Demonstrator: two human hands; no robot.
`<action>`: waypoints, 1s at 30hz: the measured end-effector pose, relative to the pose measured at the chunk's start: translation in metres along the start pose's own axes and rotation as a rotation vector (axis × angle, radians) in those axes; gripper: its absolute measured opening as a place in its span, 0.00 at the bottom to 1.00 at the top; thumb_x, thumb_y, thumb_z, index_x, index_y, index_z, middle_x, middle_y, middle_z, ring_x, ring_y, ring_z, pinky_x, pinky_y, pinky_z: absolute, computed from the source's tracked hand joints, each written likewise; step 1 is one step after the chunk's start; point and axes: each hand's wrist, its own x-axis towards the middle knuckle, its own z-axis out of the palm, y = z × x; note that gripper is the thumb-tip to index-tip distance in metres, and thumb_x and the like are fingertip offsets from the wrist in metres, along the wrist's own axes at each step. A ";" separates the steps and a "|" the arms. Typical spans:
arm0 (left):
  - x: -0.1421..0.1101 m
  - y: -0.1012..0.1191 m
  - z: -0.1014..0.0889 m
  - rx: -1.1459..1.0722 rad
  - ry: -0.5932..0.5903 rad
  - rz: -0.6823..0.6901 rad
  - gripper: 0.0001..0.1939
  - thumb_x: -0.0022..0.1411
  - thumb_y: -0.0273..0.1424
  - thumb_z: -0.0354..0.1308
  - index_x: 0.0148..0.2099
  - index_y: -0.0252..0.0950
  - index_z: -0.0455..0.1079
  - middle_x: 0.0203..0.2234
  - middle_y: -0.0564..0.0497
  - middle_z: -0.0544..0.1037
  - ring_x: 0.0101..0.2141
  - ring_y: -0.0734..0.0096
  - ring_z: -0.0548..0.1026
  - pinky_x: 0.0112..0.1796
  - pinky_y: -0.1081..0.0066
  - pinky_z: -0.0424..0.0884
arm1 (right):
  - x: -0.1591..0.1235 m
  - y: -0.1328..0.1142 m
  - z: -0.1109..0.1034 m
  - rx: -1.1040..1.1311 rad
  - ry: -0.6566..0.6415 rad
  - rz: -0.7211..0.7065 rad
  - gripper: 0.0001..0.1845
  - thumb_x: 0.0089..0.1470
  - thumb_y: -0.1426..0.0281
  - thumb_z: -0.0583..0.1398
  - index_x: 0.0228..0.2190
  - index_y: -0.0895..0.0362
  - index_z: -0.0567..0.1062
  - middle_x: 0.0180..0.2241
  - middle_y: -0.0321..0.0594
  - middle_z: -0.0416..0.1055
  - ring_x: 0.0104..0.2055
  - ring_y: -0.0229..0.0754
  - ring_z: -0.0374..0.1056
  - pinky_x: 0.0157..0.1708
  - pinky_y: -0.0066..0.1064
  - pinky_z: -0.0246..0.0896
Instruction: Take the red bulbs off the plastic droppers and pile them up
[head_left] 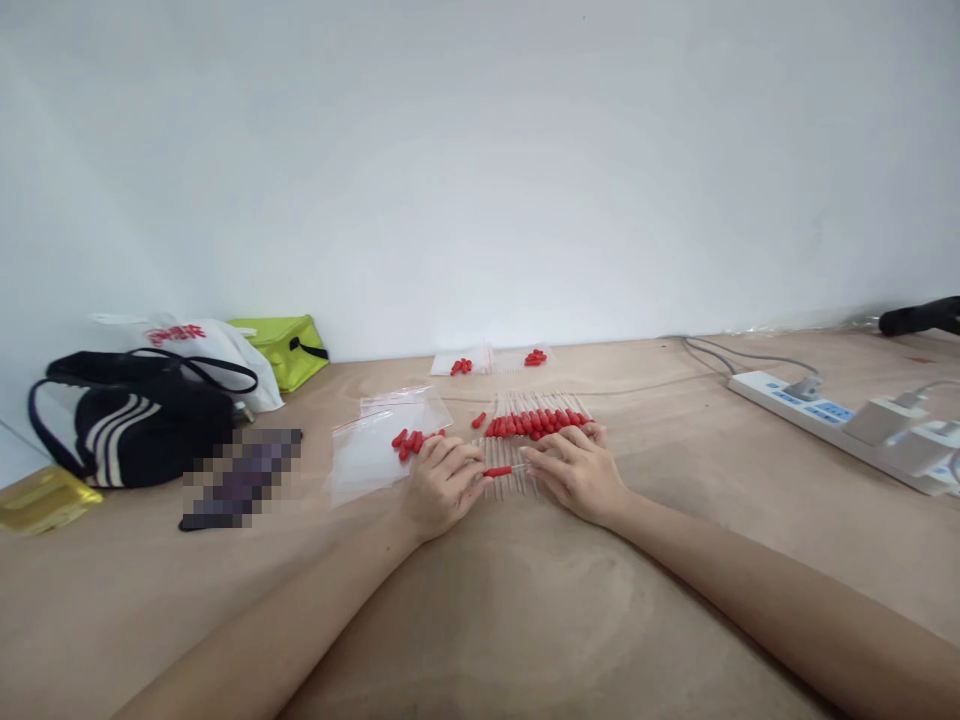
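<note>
My left hand (447, 486) pinches a red rubber dropper bulb (498, 471) that points to the right. My right hand (576, 470) grips a thin clear dropper tube (519, 467), whose end meets the bulb; how far it sits inside I cannot tell. Beneath and between my hands lies a row of bare clear tubes (504, 488). Just beyond them, droppers with red bulbs (536, 422) lie side by side, tubes pointing toward the wall. One loose red bulb (478, 420) rests left of that row. Several more loose bulbs (409, 441) lie by my left hand on clear zip bags (367, 465).
Near the wall, two more clear bags (501, 362) carry small groups of red bulbs. On the left are a black bag (150, 420), a white plastic bag (251, 370), a lime-green bag (292, 350) and a blurred dark object (244, 480). A power strip (825, 420) with cables stands right.
</note>
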 end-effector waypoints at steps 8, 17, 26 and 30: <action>0.002 0.002 0.005 -0.111 -0.069 -0.079 0.08 0.56 0.33 0.54 0.37 0.38 0.71 0.38 0.48 0.76 0.42 0.64 0.69 0.44 0.62 0.62 | 0.004 -0.003 0.000 0.087 -0.040 -0.073 0.14 0.57 0.67 0.50 0.33 0.52 0.75 0.21 0.35 0.68 0.31 0.37 0.57 0.42 0.38 0.40; -0.003 0.004 0.010 -0.291 -0.159 -0.081 0.10 0.60 0.32 0.50 0.33 0.41 0.72 0.31 0.53 0.79 0.41 0.68 0.73 0.50 0.59 0.58 | 0.004 -0.006 -0.004 0.136 -0.073 -0.134 0.13 0.55 0.70 0.49 0.29 0.52 0.74 0.19 0.34 0.66 0.28 0.36 0.56 0.44 0.39 0.40; -0.007 0.000 0.002 -0.304 -0.163 -0.111 0.11 0.61 0.30 0.48 0.32 0.40 0.72 0.30 0.52 0.79 0.36 0.70 0.75 0.48 0.59 0.59 | -0.003 0.000 -0.010 0.144 -0.073 -0.112 0.14 0.54 0.70 0.50 0.26 0.52 0.74 0.17 0.33 0.65 0.27 0.36 0.56 0.44 0.39 0.40; -0.017 -0.015 -0.007 -0.243 -0.092 -0.270 0.11 0.61 0.31 0.48 0.33 0.40 0.71 0.29 0.51 0.78 0.34 0.69 0.74 0.42 0.63 0.65 | -0.013 0.021 -0.016 0.088 -0.054 0.058 0.15 0.55 0.68 0.50 0.26 0.53 0.75 0.20 0.35 0.69 0.29 0.36 0.60 0.42 0.37 0.41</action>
